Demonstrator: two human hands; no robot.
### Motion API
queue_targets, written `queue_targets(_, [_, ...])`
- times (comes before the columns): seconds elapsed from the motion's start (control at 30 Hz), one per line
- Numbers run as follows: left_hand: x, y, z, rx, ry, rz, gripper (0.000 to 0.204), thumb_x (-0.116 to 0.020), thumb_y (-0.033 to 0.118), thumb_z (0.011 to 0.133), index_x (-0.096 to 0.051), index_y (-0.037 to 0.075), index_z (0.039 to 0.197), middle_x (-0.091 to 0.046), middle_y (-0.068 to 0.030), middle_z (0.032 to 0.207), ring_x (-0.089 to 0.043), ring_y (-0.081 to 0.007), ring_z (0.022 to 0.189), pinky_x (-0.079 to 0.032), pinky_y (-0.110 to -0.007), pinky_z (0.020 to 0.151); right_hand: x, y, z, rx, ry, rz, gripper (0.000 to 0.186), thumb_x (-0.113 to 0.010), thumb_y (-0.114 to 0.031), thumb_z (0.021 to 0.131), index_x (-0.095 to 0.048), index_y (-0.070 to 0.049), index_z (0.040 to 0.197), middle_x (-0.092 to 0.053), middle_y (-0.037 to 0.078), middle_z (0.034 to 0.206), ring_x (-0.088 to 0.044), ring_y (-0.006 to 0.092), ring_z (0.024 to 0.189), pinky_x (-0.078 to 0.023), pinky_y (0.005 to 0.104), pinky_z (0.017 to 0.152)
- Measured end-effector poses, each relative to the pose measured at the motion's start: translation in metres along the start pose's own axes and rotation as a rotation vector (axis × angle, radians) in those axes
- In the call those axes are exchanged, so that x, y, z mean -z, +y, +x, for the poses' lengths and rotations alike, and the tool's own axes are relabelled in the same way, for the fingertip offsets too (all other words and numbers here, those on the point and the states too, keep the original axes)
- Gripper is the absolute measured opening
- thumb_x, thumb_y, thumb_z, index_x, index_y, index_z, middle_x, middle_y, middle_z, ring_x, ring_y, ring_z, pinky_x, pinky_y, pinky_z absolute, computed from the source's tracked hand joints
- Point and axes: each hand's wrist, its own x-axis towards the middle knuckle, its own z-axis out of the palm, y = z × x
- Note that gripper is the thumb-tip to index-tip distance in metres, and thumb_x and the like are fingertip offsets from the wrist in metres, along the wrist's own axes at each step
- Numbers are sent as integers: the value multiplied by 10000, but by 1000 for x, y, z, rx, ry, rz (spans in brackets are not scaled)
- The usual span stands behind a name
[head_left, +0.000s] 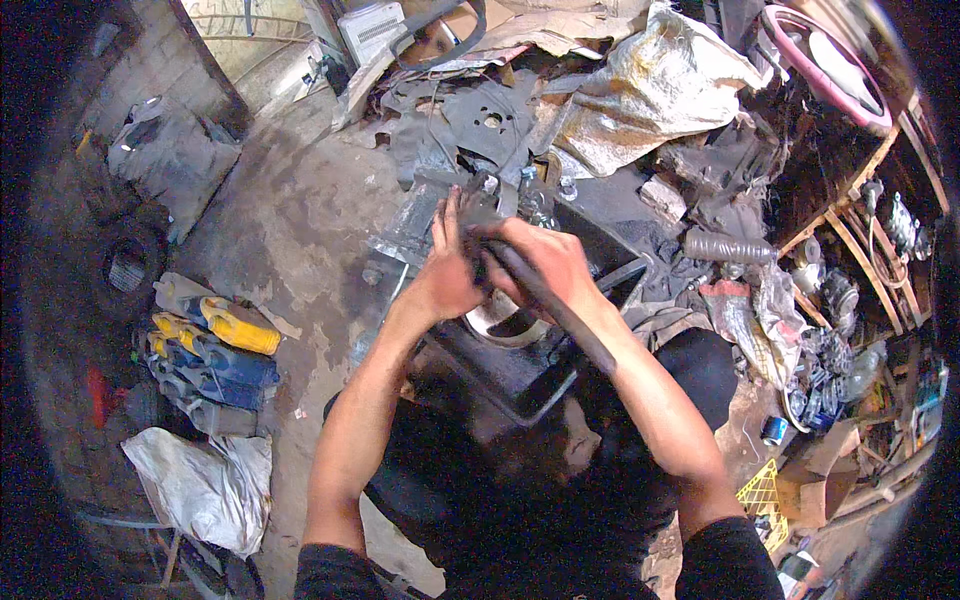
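Both of my hands meet over a black open tray (545, 385) between my knees. My right hand (555, 265) is wrapped round a long dark strip (560, 320), which slants back along my right forearm. Its material is hard to tell. Beside it my left hand (450, 280) is closed, its fingers pointing away from me against a blurred dark part between the hands. What the left fingers grip is hidden. Under my hands a round, pale metal piece (505, 325) shows in part. Just beyond them lie clear plastic bottles (538, 207).
Dark sheets of cut material (455, 125) and a dirty whitish sack (650, 95) lie ahead. At left are yellow and blue pieces (240, 325), a white sack (205, 485) and a tyre (130, 265). Cluttered wooden racks (875, 230) and a pink-rimmed basin (830, 65) stand right.
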Motion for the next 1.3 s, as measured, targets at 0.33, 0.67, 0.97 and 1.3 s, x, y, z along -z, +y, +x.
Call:
queue_targets(0.33, [6,12,7,83,73,-205,1076,-758,196,728,-76,-157,1482,7,-403,1537,6,-572,1441,-120,-624,1177,0,38,-11,-527,147,109,588,-717,-263,809,-534,-48,1324,-710,205,1027,-687,362,990,-536,421,882])
queue_targets(0.67, [-1,7,8,-24,126,-116,997,-712,196,761,-112,-162,1473,-31,-429,1515,-2,-585,1436,-81,-644,1169,-4,16,-18,-222,-41,55,579,-760,-241,777,-582,-46,1292,-696,238,1041,-677,419,983,-544,440,870])
queue_targets(0.97, [9,10,9,21,34,-77,1114,-794,214,724,-63,-185,1464,-9,-432,1519,-11,-584,1435,-98,-638,1170,-1,30,-15,-457,-46,70,609,-758,-210,778,-562,-38,1329,-694,201,1108,-673,344,1061,-523,418,933])
queue_targets(1.3, [4,7,7,45,56,-81,1121,-797,221,724,-65,-153,1488,22,-410,1542,7,-583,1439,-101,-625,1178,-15,23,-20,-241,145,42,528,-715,-186,781,-489,-68,1243,-696,203,935,-675,434,842,-549,500,690])
